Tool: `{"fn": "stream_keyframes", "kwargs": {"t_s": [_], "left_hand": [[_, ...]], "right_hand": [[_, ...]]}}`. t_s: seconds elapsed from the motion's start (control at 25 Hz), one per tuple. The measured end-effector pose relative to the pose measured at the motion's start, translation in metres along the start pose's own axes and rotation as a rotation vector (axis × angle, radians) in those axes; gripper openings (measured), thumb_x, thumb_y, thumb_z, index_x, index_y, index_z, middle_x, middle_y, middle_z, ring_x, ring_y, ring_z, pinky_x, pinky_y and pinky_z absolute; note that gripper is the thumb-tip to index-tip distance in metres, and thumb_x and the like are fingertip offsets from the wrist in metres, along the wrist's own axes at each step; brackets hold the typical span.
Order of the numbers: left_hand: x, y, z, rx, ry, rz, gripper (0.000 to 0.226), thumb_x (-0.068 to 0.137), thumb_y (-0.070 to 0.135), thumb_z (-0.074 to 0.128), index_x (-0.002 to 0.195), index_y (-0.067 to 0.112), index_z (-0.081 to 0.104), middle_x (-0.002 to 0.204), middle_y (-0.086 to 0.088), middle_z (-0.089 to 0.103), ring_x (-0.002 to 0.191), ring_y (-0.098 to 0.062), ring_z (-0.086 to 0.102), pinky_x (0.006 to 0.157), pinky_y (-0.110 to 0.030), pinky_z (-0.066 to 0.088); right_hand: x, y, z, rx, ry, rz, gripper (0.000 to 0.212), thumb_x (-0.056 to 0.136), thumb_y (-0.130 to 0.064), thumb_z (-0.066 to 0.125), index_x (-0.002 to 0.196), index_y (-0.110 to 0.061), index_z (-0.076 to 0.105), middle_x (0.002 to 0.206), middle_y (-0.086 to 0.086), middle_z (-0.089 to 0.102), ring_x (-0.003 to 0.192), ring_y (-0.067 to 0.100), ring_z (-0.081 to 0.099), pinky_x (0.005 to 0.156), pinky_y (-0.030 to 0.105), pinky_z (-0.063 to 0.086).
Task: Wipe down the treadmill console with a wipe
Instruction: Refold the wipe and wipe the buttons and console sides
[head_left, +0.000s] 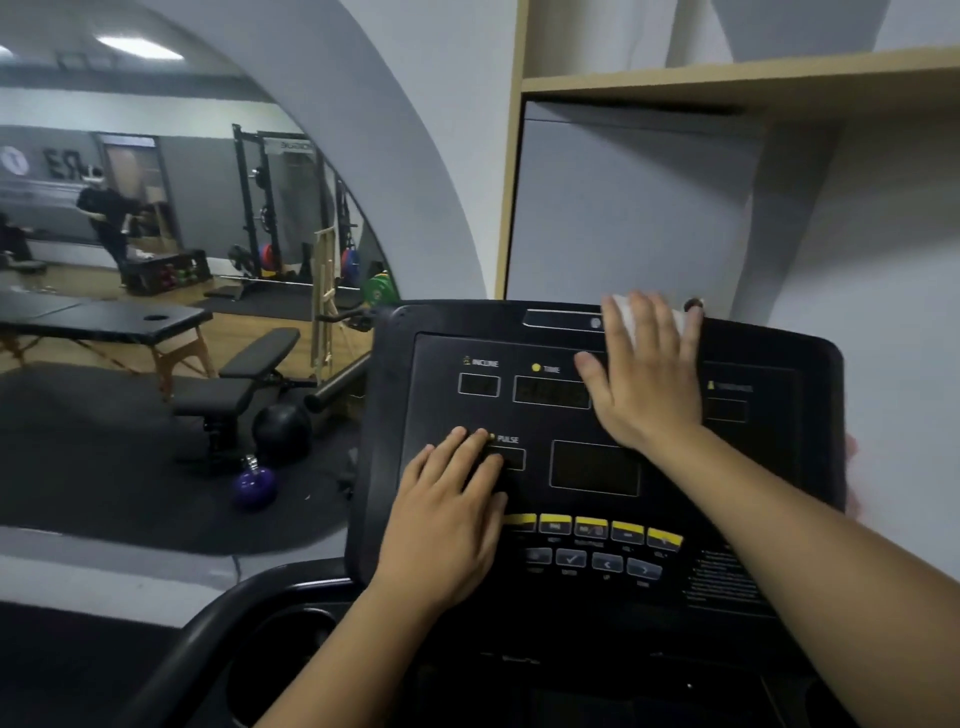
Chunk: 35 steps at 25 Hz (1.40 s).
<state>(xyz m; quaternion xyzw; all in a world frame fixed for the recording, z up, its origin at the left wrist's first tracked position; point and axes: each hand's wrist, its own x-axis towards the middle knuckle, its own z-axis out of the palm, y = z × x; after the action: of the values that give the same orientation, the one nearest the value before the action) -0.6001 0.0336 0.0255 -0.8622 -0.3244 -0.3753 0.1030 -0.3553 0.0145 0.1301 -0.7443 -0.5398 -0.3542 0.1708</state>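
Left hand (447, 514): we lay it flat on the console (384, 415), lower left, fingers straight, tips by the PULSE label.
Buttons (592, 527): 5 yellow keys in 1 row, just right of our left hand.
Right hand (644, 384): we press it flat higher up, fingers spread and straight over the wipe (678, 318).
Wipe: white, under our right fingertips at the console's top edge, right of centre.
Beyond: bench (244, 384) and purple kettlebell (254, 483) at our left; shelf (727, 78) above.
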Motion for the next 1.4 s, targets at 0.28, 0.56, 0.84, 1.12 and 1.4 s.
{"fn": "stream_keyframes", "kwargs": {"t_s": [0.28,0.56,0.84,1.12,1.4], "left_hand": [[-0.042,-0.036,-0.012,-0.120,0.062,-0.064,0.032,0.094,0.029,0.049,0.114,0.012,0.067,0.133,-0.006,0.060,0.127,-0.025,0.054,0.102,-0.040,0.047],[-0.081,-0.069,-0.019,-0.209,0.055,-0.246,0.031,0.095,0.028,0.048,0.114,0.010,0.066,0.134,-0.006,0.057,0.125,-0.022,0.052,0.104,-0.032,0.043],[-0.086,-0.067,-0.023,-0.288,0.207,-0.385,0.029,0.094,0.026,0.046,0.105,0.011,0.068,0.120,-0.003,0.062,0.110,-0.020,0.057,0.095,-0.035,0.046],[-0.081,-0.062,-0.034,-0.433,0.263,-0.519,0.022,0.094,0.020,0.047,0.101,0.010,0.064,0.104,0.001,0.060,0.097,-0.020,0.058,0.086,-0.044,0.049],[-0.096,-0.058,-0.031,-0.508,0.156,-0.570,0.011,0.098,0.017,0.051,0.098,0.018,0.062,0.100,0.013,0.054,0.095,-0.013,0.057,0.077,-0.043,0.052]], "right_hand": [[0.055,-0.124,-0.006,-0.007,0.028,-0.266,0.064,0.093,-0.061,0.021,0.133,-0.016,0.042,0.118,0.012,0.058,0.104,0.033,0.052,0.089,0.048,0.036],[0.065,-0.190,0.003,0.010,0.041,-0.485,0.067,0.093,-0.062,0.021,0.140,-0.017,0.039,0.136,0.012,0.049,0.120,0.033,0.046,0.098,0.049,0.033],[-0.036,-0.191,0.018,-0.105,-0.184,-0.984,0.066,0.094,-0.060,0.023,0.148,-0.024,0.032,0.158,0.006,0.027,0.148,0.031,0.007,0.115,0.058,0.000],[-0.127,-0.166,0.024,-0.056,-0.323,-1.426,0.059,0.099,-0.055,0.026,0.150,-0.026,0.030,0.155,0.008,0.034,0.148,0.033,0.005,0.118,0.053,-0.011],[0.040,-0.132,0.001,-0.131,-0.037,-0.764,0.062,0.098,-0.057,0.006,0.153,-0.029,0.010,0.162,0.005,0.008,0.149,0.027,0.001,0.119,0.051,-0.001]]}}
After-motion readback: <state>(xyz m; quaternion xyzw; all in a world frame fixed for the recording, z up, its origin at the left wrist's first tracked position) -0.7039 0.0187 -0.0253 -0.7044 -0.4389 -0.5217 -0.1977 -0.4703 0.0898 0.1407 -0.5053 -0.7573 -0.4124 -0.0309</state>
